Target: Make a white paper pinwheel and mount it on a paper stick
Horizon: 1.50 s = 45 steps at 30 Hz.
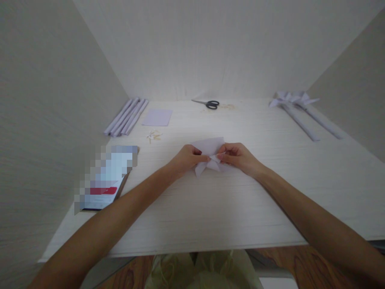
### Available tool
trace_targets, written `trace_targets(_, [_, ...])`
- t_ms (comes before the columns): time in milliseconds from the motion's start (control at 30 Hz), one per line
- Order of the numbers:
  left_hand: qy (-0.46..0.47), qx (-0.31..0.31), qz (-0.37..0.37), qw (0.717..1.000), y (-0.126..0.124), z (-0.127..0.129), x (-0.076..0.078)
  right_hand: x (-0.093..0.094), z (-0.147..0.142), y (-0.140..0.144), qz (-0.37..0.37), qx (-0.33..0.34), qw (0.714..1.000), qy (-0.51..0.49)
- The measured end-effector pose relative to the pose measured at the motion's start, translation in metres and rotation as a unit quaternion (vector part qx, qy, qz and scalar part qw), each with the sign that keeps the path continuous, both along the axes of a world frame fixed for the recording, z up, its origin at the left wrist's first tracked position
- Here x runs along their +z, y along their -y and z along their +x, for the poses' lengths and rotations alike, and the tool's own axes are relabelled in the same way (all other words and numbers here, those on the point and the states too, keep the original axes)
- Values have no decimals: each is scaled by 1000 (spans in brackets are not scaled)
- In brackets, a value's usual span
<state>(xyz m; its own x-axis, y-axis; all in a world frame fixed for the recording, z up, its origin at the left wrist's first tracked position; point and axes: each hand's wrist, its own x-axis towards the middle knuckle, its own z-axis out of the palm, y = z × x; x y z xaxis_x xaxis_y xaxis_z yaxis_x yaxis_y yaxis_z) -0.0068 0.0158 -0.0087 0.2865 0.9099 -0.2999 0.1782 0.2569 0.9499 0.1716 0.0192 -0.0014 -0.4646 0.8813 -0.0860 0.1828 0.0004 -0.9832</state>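
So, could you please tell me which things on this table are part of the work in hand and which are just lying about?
In hand:
- folded paper piece, pinched by left hand and right hand

Lying about:
- scissors
- flat paper sheet
- paper rolls
- finished paper pinwheels
- small pale bits
- booklet

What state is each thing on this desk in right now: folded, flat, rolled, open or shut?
Folded paper: partly folded, pinched at its middle by both hands.
Left hand: closed on the paper.
Right hand: closed on the paper.
Scissors: lying flat, blades shut.
Paper sheet: flat, unfolded.
Paper rolls: rolled, lying side by side.
Paper pinwheels: finished, lying down on their sticks.
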Motion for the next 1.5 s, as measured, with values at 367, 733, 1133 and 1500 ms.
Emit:
trace_targets(367, [-11,4,5,1000,3,2,7,-4,2,-2,18,20,999,19])
trace_targets(733, [-44,-29,29,998,3,1,6,0,2,-2,83,37,995,38])
trace_targets(1133, [-42,-23,19,999,4,4,9,1,1,-1,65,37,996,47])
trace_targets(1500, [-31,-36,31,998,3,2,5,-2,0,0,56,11,996,74])
